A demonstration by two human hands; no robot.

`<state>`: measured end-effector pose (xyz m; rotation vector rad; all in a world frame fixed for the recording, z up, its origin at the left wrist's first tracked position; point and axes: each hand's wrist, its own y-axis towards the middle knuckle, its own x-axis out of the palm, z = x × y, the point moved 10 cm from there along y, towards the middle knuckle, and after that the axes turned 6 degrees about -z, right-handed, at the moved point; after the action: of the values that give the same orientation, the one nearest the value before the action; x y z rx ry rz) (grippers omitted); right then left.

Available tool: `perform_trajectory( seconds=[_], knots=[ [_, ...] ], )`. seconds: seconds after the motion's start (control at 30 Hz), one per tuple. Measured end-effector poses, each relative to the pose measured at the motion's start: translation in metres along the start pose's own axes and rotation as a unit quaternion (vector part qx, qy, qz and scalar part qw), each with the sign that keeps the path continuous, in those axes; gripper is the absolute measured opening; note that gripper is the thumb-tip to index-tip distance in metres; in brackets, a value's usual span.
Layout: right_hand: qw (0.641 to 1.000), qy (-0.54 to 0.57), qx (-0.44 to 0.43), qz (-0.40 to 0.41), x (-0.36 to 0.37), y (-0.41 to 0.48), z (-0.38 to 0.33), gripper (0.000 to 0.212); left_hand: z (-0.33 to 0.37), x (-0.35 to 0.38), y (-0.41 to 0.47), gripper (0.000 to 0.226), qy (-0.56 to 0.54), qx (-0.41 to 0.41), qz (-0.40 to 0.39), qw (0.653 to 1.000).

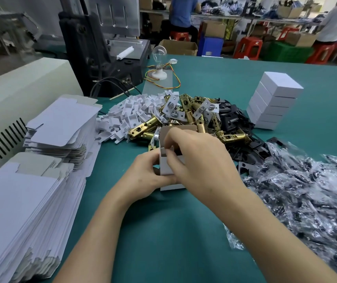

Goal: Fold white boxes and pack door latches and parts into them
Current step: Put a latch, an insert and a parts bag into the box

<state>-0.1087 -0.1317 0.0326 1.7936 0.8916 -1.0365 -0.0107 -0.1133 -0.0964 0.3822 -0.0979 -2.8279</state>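
Note:
A small white box stands upright on the green table at the centre, its top flaps open and grey inside. My left hand grips its left side and lower edge. My right hand curls over the top right and pinches a small side flap. Behind the box lies a heap of brass door latches, with white card inserts to its left and black plates to its right. Clear bags of black parts are piled at the right.
Two stacks of flat white box blanks fill the left side. A stack of folded white boxes stands at the back right. A grey machine, a bulb on a white base and cables sit at the back. People work at far benches.

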Motion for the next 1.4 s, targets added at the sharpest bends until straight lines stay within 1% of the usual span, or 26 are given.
perform_trajectory(
  seconds=[0.1, 0.17, 0.2, 0.23, 0.27, 0.33, 0.37, 0.4, 0.43, 0.47, 0.5, 0.53, 0.57, 0.6, 0.63, 0.67, 0.7, 0.73, 0.87, 0.97, 1.07, 1.17, 1.23, 1.33, 1.4],
  knots=[
    [0.999, -0.023, -0.003, -0.025, 0.001, -0.002, 0.0, 0.015, 0.001, 0.001, 0.0, 0.027, -0.003, 0.003, -0.003, 1.0],
    [0.996, -0.074, -0.025, -0.052, 0.007, -0.002, -0.003, 0.022, 0.002, 0.001, 0.0, 0.028, -0.006, 0.008, -0.004, 1.0],
    [0.995, -0.077, -0.037, -0.045, 0.006, -0.003, -0.005, 0.023, 0.003, 0.0, 0.0, 0.028, -0.008, 0.009, -0.003, 1.0],
    [0.997, -0.064, -0.044, -0.019, -0.001, -0.004, -0.005, 0.021, 0.003, 0.0, 0.0, 0.029, -0.006, 0.011, -0.001, 1.0],
    [0.998, -0.039, -0.044, 0.029, -0.013, -0.007, -0.003, 0.019, 0.003, 0.0, 0.0, 0.032, -0.004, 0.012, -0.001, 1.0],
    [0.991, -0.001, -0.025, 0.13, -0.04, -0.014, 0.012, 0.017, 0.002, 0.0, -0.001, 0.038, -0.006, 0.011, -0.005, 1.0],
    [0.987, 0.002, -0.011, 0.162, -0.052, -0.016, 0.024, 0.016, 0.001, 0.001, -0.001, 0.042, -0.01, 0.008, -0.008, 1.0],
    [0.983, -0.002, 0.01, 0.183, -0.061, -0.016, 0.039, 0.016, 0.001, 0.001, -0.001, 0.044, -0.013, 0.005, -0.01, 1.0],
    [0.982, -0.013, 0.04, 0.184, -0.068, -0.014, 0.058, 0.016, 0.0, 0.002, -0.001, 0.046, -0.016, 0.002, -0.012, 1.0],
    [0.984, -0.031, 0.078, 0.157, -0.069, -0.01, 0.08, 0.016, 0.001, 0.003, -0.002, 0.047, -0.02, 0.0, -0.016, 1.0],
    [0.986, -0.061, 0.12, 0.102, -0.064, -0.004, 0.104, 0.017, 0.001, 0.005, -0.002, 0.047, -0.024, -0.001, -0.02, 1.0],
    [0.982, -0.101, 0.158, 0.021, -0.052, 0.0, 0.127, 0.017, 0.002, 0.007, -0.002, 0.047, -0.027, 0.0, -0.023, 0.999],
    [0.969, -0.142, 0.187, -0.075, -0.035, 0.0, 0.149, 0.017, 0.003, 0.008, -0.002, 0.047, -0.03, 0.0, -0.024, 0.999],
    [0.948, -0.176, 0.206, -0.168, -0.017, -0.004, 0.166, 0.019, 0.004, 0.009, -0.002, 0.047, -0.032, 0.001, -0.024, 0.999],
    [0.924, -0.201, 0.216, -0.245, 0.0, -0.01, 0.178, 0.024, 0.005, 0.01, -0.002, 0.047, -0.034, 0.001, -0.023, 0.999],
    [0.904, -0.216, 0.221, -0.296, 0.011, -0.016, 0.186, 0.03, 0.006, 0.01, -0.001, 0.046, -0.036, 0.0, -0.022, 0.999],
    [0.892, -0.226, 0.225, -0.32, 0.018, -0.02, 0.192, 0.034, 0.006, 0.01, -0.001, 0.046, -0.037, 0.0, -0.021, 0.999],
    [0.889, -0.23, 0.226, -0.324, 0.022, -0.021, 0.196, 0.036, 0.007, 0.01, -0.002, 0.046, -0.038, 0.0, -0.02, 0.999],
    [0.895, -0.234, 0.225, -0.304, 0.027, -0.02, 0.203, 0.039, 0.006, 0.01, -0.002, 0.046, -0.04, 0.001, -0.021, 0.999],
    [0.901, -0.23, 0.201, -0.307, 0.035, -0.02, 0.2, 0.04, 0.006, 0.01, -0.003, 0.046, -0.041, -0.001, -0.023, 0.999],
    [0.91, -0.195, 0.197, -0.309, 0.036, -0.022, 0.201, 0.036, 0.006, 0.01, -0.003, 0.047, -0.032, -0.002, -0.024, 0.999],
    [0.924, -0.142, 0.199, -0.294, 0.025, -0.019, 0.202, 0.028, 0.005, 0.009, -0.003, 0.047, -0.022, -0.005, -0.021, 1.0],
    [0.94, -0.113, 0.201, -0.251, 0.009, -0.015, 0.199, 0.026, 0.004, 0.009, -0.003, 0.047, -0.02, -0.007, -0.02, 1.0],
    [0.973, -0.08, 0.188, -0.108, -0.034, -0.004, 0.185, 0.025, 0.006, 0.009, -0.003, 0.047, -0.015, -0.005, -0.021, 1.0],
    [0.984, -0.029, 0.173, -0.022, -0.061, -0.002, 0.17, 0.019, 0.008, 0.01, -0.004, 0.046, -0.015, -0.001, -0.019, 1.0]
  ],
)
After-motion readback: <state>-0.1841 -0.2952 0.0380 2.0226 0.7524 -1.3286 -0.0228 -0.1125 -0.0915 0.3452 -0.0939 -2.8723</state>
